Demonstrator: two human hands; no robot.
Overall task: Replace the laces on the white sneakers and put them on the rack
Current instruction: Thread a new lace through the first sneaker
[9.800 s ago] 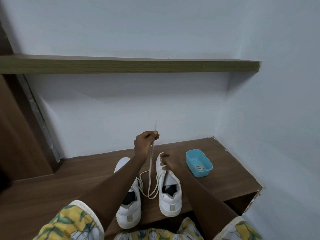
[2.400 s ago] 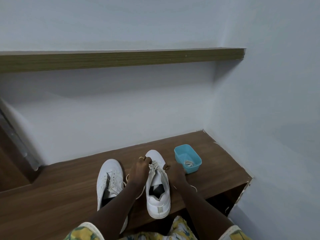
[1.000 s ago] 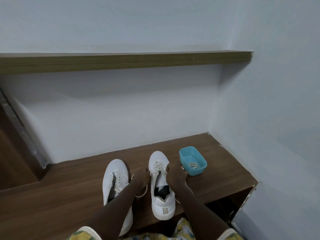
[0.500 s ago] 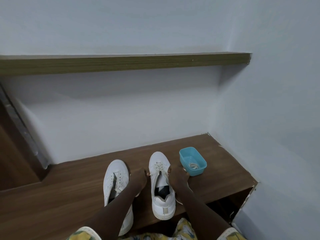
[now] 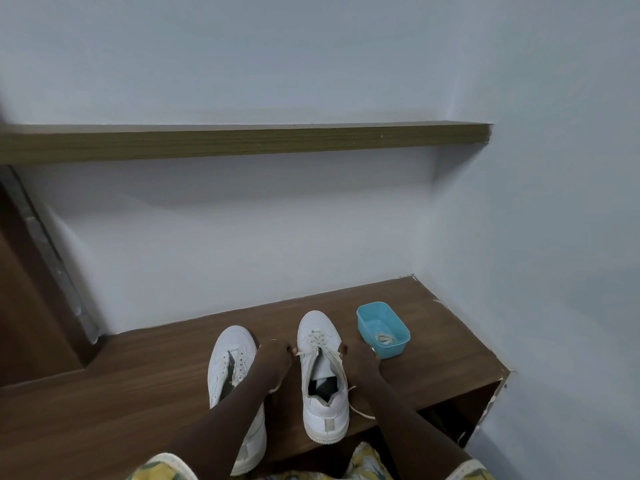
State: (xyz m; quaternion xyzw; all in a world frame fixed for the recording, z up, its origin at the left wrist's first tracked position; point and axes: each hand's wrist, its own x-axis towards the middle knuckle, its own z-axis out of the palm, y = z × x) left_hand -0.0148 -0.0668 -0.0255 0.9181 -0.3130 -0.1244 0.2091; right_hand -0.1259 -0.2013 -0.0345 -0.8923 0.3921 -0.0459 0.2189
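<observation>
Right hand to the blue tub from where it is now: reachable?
Probably yes. The blue tub sits on the bench just past the right hand, with nothing between them. That hand seems to pinch the lace of the sneaker, so it would have to let go first.

Single head view, facing forward-down onto bench (image 5: 138, 393); wall (image 5: 311, 237) close ahead; left hand (image 5: 274, 358), right hand (image 5: 361, 362) near, low centre.

The left forearm (image 5: 225, 420) hides the heel side of the sneaker (image 5: 227, 358) at lower centre-left; the left hand (image 5: 273, 358) and right hand (image 5: 360, 360) curl their fingertips out of sight at the lace (image 5: 313, 341); the pale coil (image 5: 384, 338) inside the blue tub (image 5: 398, 346) is too small to identify; the bottom edge cuts off both arms and the patterned clothing (image 5: 162, 467).
</observation>
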